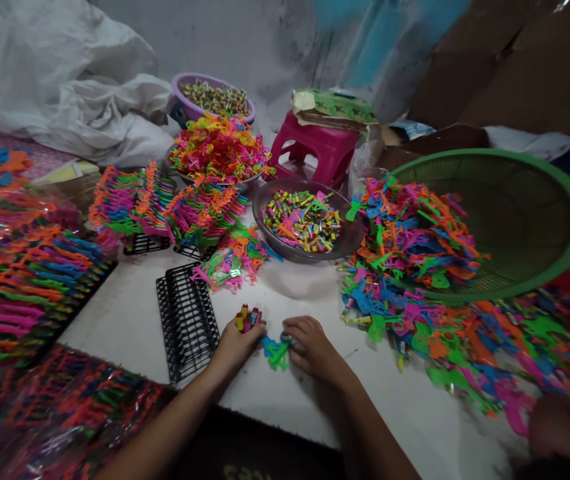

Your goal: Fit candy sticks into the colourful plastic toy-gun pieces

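My left hand (237,341) is closed around a small bunch of short tubes (247,317) with yellow, red and pink ends, which stick up past the thumb. Opposite it, my right hand (313,348) curls its fingers over the edge of some flat plastic pieces, one green (278,356) and one blue (267,343). These pieces lie between the two hands, just above the white tabletop (269,393). Their exact shape is blurred. A black grid rack (187,323) stands left of my left hand, its slots bare.
Beyond the hands sits a dark bowl (299,250) of striped tubes. A green basket (515,293) spills coloured plastic pieces at right. Filled racks (39,287) stand at left. A pink stool (315,143) and a purple basin (179,87) are behind. Part of another person (559,430) shows lower right.
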### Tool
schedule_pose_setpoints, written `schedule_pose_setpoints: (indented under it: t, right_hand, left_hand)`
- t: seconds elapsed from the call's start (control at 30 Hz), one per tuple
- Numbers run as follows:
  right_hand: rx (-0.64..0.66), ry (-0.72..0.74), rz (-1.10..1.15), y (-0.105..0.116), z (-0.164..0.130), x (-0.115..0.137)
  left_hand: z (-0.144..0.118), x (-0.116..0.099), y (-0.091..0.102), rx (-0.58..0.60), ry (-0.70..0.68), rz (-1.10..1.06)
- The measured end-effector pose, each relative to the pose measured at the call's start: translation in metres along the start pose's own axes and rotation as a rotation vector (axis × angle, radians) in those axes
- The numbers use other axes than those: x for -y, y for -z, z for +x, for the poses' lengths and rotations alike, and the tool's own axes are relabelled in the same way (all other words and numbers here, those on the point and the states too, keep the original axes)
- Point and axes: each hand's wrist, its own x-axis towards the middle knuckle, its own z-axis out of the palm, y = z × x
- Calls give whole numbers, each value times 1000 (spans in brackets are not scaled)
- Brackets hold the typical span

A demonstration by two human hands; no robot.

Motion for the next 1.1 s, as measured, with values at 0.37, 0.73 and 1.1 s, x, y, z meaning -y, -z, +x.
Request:
schedule_pose_setpoints:
  t: [0.37,0.73,1.1]
  right_hand:
    - [-108,-346,528,16,-14,18]
    - [-401,-791,1088,17,17,34]
    - [-491,-599,1288,-29,26,66]
  left_hand:
    - [-20,-12,7,58,-124,-81]
    - [-31,-20,-7,88,-147,-228]
    - [-18,-15,-8,-82,-27,-292]
